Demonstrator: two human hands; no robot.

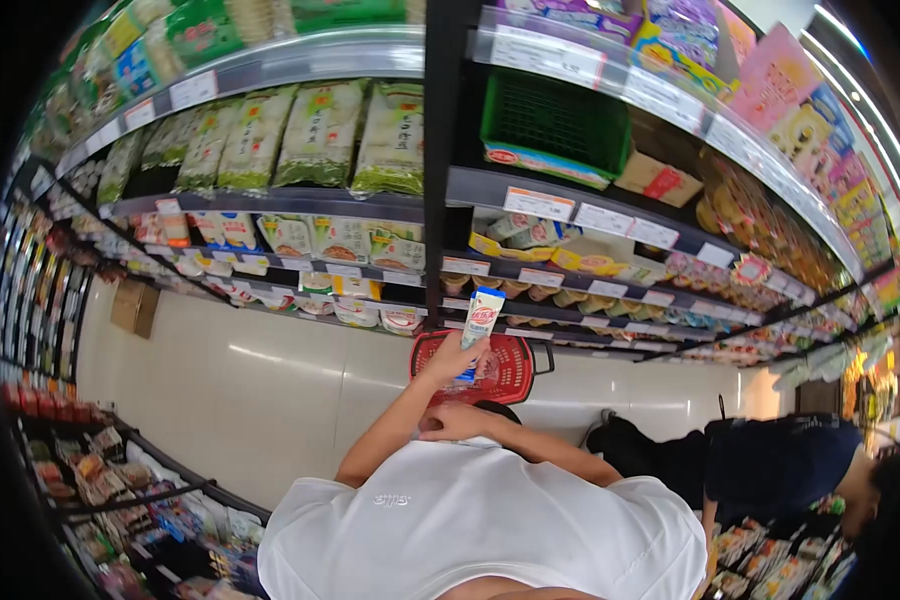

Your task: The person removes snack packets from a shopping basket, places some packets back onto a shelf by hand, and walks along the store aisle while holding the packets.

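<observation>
My left hand (457, 354) is closed around a slim white-and-blue packet (482, 315) with a red logo, held upright over a red shopping basket (520, 378). Blue and white printing also shows just below these fingers; whether it belongs to the same packet I cannot tell. Close to my belly, my right hand (458, 421) is loosely curled, with a dark gap between thumb and fingers. Nothing shows in it, though its palm is hidden. The basket has slotted sides, a dark handle at its right, and an interior mostly covered by my hand.
Shelves in front carry green noodle-like bags (320, 135), a dark green crate (555, 125) and several small cups. A cardboard box (133, 307) stands on the pale floor at left. Another person in dark clothes (780, 465) is at right, beside more stocked shelving.
</observation>
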